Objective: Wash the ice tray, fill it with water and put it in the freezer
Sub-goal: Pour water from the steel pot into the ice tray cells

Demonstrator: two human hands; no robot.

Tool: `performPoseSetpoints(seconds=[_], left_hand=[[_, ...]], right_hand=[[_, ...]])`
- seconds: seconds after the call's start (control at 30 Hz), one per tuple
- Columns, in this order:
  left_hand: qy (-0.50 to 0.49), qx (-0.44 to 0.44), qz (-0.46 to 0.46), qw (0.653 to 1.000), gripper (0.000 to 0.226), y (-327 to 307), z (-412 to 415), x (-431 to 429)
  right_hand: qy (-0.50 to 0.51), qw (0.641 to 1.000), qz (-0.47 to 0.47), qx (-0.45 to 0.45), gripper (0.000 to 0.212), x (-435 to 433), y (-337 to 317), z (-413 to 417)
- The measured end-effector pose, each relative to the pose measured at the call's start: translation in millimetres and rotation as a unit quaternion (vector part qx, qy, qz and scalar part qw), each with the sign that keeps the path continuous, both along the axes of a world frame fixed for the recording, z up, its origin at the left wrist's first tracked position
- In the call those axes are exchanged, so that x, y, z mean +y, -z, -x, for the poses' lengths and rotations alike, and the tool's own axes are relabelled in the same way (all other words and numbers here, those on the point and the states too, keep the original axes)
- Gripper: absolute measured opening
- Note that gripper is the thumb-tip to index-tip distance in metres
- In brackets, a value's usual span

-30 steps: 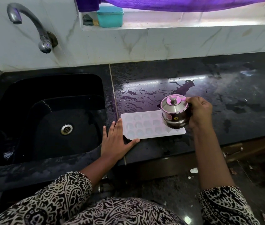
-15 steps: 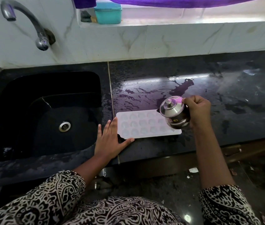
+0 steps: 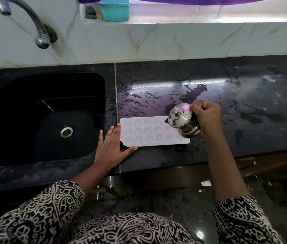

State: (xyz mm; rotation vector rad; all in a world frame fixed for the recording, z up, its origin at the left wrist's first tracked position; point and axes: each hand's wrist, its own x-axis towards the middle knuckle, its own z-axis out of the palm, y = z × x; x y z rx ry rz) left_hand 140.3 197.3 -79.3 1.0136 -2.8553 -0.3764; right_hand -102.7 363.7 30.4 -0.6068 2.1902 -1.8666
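While the ice tray (image 3: 149, 132) lies flat on the wet counter (image 3: 244, 106), just at 3 o'clock of the sink (image 3: 69, 85), the left hand (image 3: 112, 150) rests flat at the tray's 8 o'clock corner. Its fingers are straight and spread, and the thumb lies along the near edge. The right hand (image 3: 207, 118) has its fingers curled round the side of a lidded steel pot (image 3: 183, 120), which is tilted toward 9 o'clock above the tray's 3 o'clock end. Whether water is pouring cannot be told.

Probable step: filling the cells.

Hazards:
- Excess tilt. The lid may slip off, and water may overshoot the cells onto the counter.
- Wet counter. The tray may slide if the left hand lifts or pushes.
- Overfilled cells. Water would spill during the carry to the freezer.
- Near edge. The tray lies near the counter's 6 o'clock edge, and a nudge could tip it off.
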Motion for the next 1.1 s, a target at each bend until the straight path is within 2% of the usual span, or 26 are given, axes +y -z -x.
performPoseSetpoints(seconds=[0.27,0.37,0.73,0.9,1.1], left_hand=[[-0.001,-0.006,0.003,1.0,0.12,0.4,-0.1,0.3],[-0.001,-0.005,0.003,1.0,0.119,0.5,-0.1,-0.5],[-0.001,0.017,-0.008,1.0,0.12,2.1,0.2,-0.8],[-0.002,0.026,-0.018,1.0,0.117,2.9,0.6,-0.6],[-0.001,0.041,-0.03,0.999,0.116,1.1,0.4,-0.3]], right_hand=[[-0.008,1.0,-0.01,0.014,0.03,2.5,-0.3,2.2],[-0.009,1.0,-0.016,0.015,0.022,3.3,-0.9,3.5],[-0.015,1.0,-0.011,0.019,0.031,1.3,-1.8,9.1],[-0.022,0.999,-0.011,0.026,0.022,1.2,-2.4,8.7],[-0.025,1.0,-0.007,0.016,0.035,0.4,-4.9,9.6]])
